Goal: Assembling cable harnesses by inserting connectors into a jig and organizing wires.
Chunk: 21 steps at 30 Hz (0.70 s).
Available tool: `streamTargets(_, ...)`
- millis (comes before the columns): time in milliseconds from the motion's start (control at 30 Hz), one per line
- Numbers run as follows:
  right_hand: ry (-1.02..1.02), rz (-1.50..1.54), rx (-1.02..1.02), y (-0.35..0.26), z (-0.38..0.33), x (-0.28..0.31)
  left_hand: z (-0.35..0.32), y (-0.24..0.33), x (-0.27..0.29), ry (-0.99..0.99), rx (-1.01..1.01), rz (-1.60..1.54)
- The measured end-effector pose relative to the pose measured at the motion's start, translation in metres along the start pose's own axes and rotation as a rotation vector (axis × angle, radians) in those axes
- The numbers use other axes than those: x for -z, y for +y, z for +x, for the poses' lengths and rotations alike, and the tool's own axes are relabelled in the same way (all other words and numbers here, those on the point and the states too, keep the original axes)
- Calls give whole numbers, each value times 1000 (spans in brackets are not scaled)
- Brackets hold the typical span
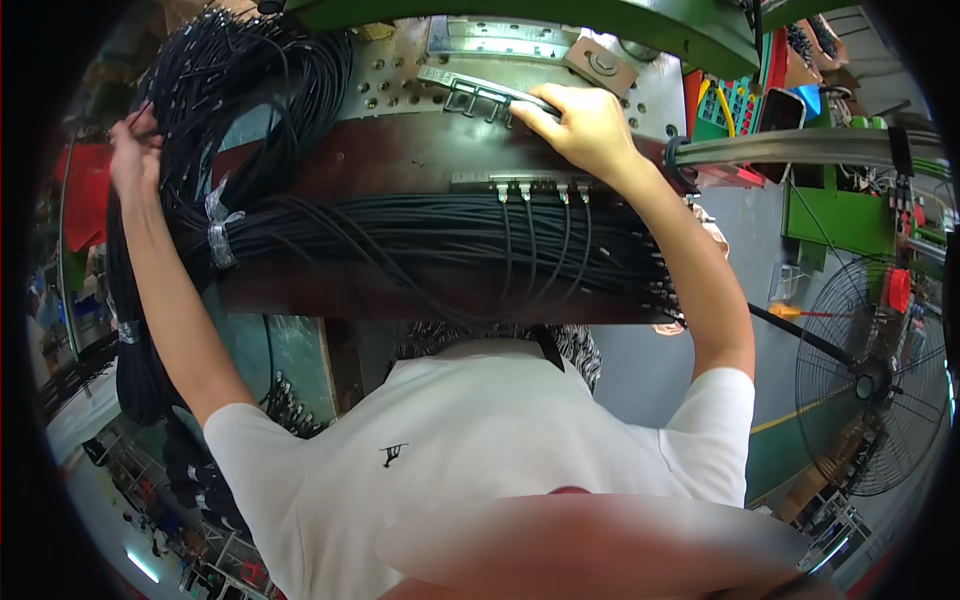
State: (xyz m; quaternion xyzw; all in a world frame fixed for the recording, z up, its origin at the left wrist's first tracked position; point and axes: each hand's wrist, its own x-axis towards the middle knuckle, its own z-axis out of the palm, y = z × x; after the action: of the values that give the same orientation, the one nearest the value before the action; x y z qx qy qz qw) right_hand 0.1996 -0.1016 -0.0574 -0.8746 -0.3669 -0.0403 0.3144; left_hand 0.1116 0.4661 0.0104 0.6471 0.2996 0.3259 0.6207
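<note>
At the left, my left hand [133, 155] is closed, its fingers curled against a black cable at the edge of a large coiled heap of black cables [305, 75]. My right hand [585, 125] grips the right end of a metal bar fixture [470, 88] with several hooks along its lower side, tilted above the bench. Below it lies a second metal strip [470, 179] with several cable connectors [527, 190] seated in a row, their cables hanging toward me. A long bundle of black cables [340, 225] runs across the dark bench, tied with clear wrap [220, 225].
Behind the bench stands a perforated metal plate [400, 70] under a green machine frame [560, 22]. A metal tube [800, 150] juts in from the right, with a fan [868, 385] below it. More cable bundles [145, 365] hang at the left.
</note>
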Motion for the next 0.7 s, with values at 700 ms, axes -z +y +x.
streamTargets(700, -38, -18, -317, 27, 72, 5, -264, -13, -301, -934, 947, -532)
